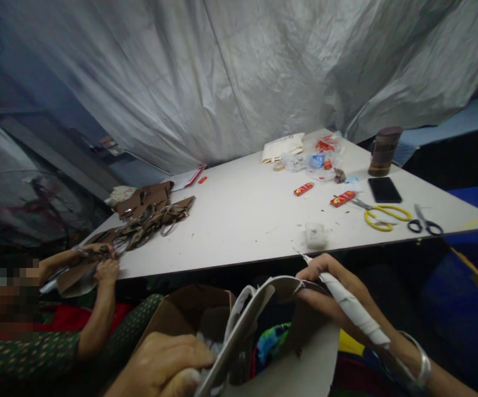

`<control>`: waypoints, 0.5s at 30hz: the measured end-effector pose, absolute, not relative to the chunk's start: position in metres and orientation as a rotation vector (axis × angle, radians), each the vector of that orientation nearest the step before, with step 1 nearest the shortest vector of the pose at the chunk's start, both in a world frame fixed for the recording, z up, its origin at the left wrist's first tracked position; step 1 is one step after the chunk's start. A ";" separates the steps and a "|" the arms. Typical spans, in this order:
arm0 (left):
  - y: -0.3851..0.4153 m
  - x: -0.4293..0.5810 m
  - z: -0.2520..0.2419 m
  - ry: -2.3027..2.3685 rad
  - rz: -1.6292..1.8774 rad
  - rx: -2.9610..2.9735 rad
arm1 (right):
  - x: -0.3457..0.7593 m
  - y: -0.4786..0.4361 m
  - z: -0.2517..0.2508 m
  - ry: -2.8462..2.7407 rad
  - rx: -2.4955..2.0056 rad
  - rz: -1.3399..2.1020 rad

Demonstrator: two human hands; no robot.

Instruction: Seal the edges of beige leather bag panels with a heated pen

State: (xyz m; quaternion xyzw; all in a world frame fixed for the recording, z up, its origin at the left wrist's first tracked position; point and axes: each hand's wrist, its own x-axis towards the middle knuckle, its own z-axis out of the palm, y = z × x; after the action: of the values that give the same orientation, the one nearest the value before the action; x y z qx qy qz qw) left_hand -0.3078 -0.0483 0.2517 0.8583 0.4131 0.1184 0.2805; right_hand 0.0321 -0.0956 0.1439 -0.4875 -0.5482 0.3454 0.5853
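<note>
My right hand (338, 284) is closed at the table's front edge. It holds a pointed tool (357, 311) with a white-wrapped handle, whose thin metal tip points up and left past the fingers. The same fingers pinch the upper edge of a stiff white piece (305, 353) that curves over my lap. At lower left, my left hand (164, 361) is closed on the piece's other edge, its thumb and fingers pressed together. A grey-white strip (239, 311) runs along that edge. The piece's lower part runs out of view.
A co-worker's hands (105, 267) handle brown pieces at left, beside a brown pile (152, 215). On the white table (230, 215) lie yellow-handled scissors (382, 216), black scissors (425, 223), a phone (383, 190), red packets (342, 198) and a white block (315, 236). A bottle (384, 151) stands behind.
</note>
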 end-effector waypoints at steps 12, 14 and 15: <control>-0.001 -0.138 0.156 0.629 0.403 1.608 | 0.039 -0.102 0.116 -1.248 -1.295 0.822; 0.001 -0.125 0.141 0.661 0.337 1.643 | 0.045 -0.104 0.110 -1.229 -1.376 0.710; 0.001 -0.120 0.137 0.686 0.312 1.651 | 0.048 -0.105 0.107 -1.220 -1.406 0.674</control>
State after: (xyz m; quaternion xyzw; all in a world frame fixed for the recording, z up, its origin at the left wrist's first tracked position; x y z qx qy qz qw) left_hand -0.1198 0.0006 0.1368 0.7167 0.2977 0.1354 0.6159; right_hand 0.0479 -0.1050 0.1069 -0.5936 -0.5151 0.2844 0.5490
